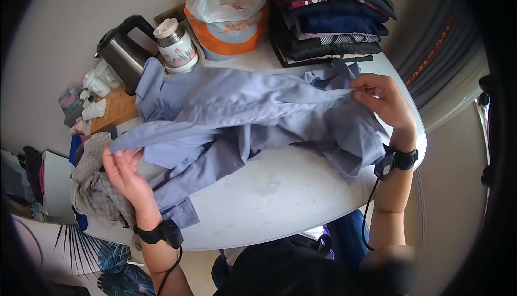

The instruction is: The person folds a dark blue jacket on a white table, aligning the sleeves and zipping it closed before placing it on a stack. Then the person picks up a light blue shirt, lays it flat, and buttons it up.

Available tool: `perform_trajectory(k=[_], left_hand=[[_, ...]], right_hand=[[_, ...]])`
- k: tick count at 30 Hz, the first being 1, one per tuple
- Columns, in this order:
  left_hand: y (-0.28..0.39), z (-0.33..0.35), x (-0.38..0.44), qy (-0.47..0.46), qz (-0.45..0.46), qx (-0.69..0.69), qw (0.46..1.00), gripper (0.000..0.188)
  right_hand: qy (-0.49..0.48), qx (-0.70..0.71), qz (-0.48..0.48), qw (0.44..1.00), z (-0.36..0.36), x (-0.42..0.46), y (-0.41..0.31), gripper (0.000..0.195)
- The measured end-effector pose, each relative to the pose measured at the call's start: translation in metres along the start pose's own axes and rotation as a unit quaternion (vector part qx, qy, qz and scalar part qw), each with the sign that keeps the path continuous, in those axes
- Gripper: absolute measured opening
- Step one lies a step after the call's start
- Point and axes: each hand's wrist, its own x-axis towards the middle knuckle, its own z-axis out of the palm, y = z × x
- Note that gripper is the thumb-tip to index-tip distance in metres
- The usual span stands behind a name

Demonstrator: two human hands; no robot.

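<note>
A blue-grey shirt (pixel 258 102) stretches between my two hands above a white table (pixel 278 191). At the left, my left hand (pixel 127 173) pinches one edge of the cloth between thumb and fingers. On the other side, my right hand (pixel 383 98) grips another edge near the bunched cloth at the right. Part of the shirt hangs down in loose folds onto the tabletop, and a cuff (pixel 183 213) lies by my left wrist. Bands with small cabled devices sit on both wrists.
Behind the shirt stand an electric kettle (pixel 125 49), a floral vacuum flask (pixel 175 47) and an orange-white plastic bag (pixel 228 21). A tall stack of folded clothes (pixel 335 21) rises at the back right. Crumpled grey clothing (pixel 97 191) lies left, near white cups (pixel 97 82). A grey curtain (pixel 436 49) hangs right.
</note>
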Motion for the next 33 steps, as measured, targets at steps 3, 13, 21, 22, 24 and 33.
perform_trajectory(k=[3,13,21,22,24,33], left_hand=[[-0.003,-0.002,0.007,0.051,-0.048,0.002,0.998,0.027],[-0.003,0.01,-0.002,-0.079,0.08,0.259,0.959,0.049],[0.008,0.01,-0.005,-0.076,0.243,0.338,0.906,0.038],[0.008,0.012,-0.007,-0.079,0.262,0.335,0.902,0.039],[0.015,0.015,-0.012,-0.122,0.285,0.319,0.896,0.043],[0.028,0.049,-0.05,-0.422,0.33,0.236,0.811,0.069]], right_hand=[[-0.023,-0.005,0.02,1.0,0.005,0.002,-0.005,0.01],[-0.281,0.234,-0.158,0.917,0.036,0.001,-0.029,0.013],[-0.415,0.265,-0.218,0.843,0.075,-0.005,-0.044,0.019],[-0.292,0.257,-0.189,0.902,0.068,-0.003,-0.034,0.013],[-0.096,0.123,-0.095,0.983,0.05,0.004,-0.032,0.01],[-0.167,-0.125,-0.064,0.976,0.097,0.015,0.039,0.025]])
